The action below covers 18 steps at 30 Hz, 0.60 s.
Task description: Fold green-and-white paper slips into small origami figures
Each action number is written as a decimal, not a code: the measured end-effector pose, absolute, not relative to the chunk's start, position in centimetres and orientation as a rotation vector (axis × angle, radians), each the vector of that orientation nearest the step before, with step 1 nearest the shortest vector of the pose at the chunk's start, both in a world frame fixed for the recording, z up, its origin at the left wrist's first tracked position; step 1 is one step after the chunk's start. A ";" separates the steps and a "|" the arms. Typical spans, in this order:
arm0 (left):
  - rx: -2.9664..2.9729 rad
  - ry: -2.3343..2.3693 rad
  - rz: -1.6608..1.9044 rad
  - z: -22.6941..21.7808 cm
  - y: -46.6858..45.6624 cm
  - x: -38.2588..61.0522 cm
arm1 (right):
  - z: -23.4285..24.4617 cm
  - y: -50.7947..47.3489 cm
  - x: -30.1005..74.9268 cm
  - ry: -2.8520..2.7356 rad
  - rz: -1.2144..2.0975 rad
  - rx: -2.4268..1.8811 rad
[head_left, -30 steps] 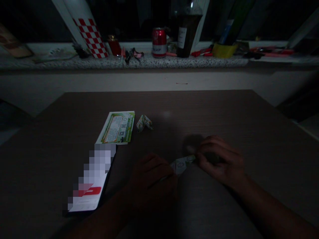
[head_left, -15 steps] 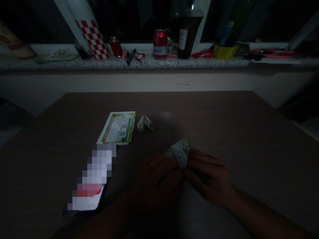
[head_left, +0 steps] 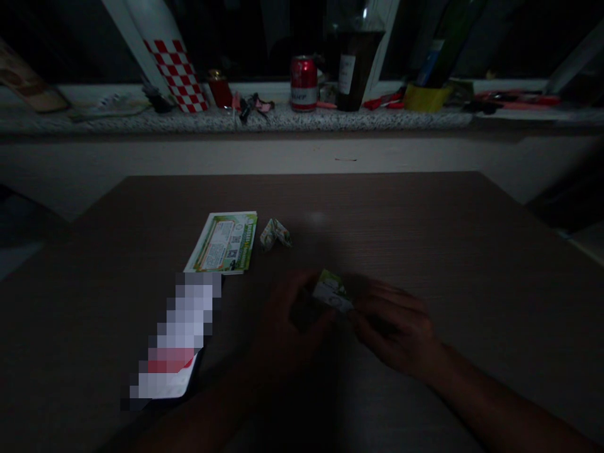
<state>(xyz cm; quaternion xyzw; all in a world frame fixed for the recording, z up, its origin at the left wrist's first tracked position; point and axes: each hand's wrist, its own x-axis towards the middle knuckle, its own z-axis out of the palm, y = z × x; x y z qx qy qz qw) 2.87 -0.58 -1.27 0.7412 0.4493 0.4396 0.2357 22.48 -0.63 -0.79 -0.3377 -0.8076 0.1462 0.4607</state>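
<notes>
A small piece of folded paper (head_left: 333, 294), green and white with print, is held between my two hands just above the table. My right hand (head_left: 395, 324) pinches its right side, thumb below and fingers behind. On the left side, my left hand (head_left: 287, 321) curves round the paper with thumb and fingers touching its edge; a dark gap shows between thumb and palm. Dim light hides the exact fingertip contact. Beyond my left hand stands a small folded paper piece (head_left: 275, 234), bent into a V shape.
Left of the folded piece lies a stack of printed leaflets (head_left: 221, 244). A phone (head_left: 172, 384), its screen partly blurred out, lies nearer me on the brown table (head_left: 401, 214). A windowsill (head_left: 283, 121) behind carries a red can (head_left: 303, 82), a checkered bottle (head_left: 177, 72) and other items.
The paper has turned and looks smaller, its pointed corner no longer facing up right. My left hand has opened its grip wider, with its fingers moved up behind the paper's left side.
</notes>
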 end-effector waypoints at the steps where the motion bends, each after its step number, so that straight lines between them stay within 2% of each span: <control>1: 1.959 1.207 1.171 -1.4 -0.4 2.8 | -0.8 -0.6 22.5 -1.989 0.368 -0.831; 8: 1.785 1.239 1.176 -1.3 -0.3 2.8 | -1.0 -0.5 22.6 -1.924 0.359 -0.842; 14: 2.084 1.246 1.166 -1.3 -0.3 2.6 | -0.7 -0.4 22.7 -1.890 0.238 -0.849; 18: 2.312 1.276 1.319 -0.9 -0.1 2.0 | -0.7 -0.4 22.7 -1.971 0.128 -0.821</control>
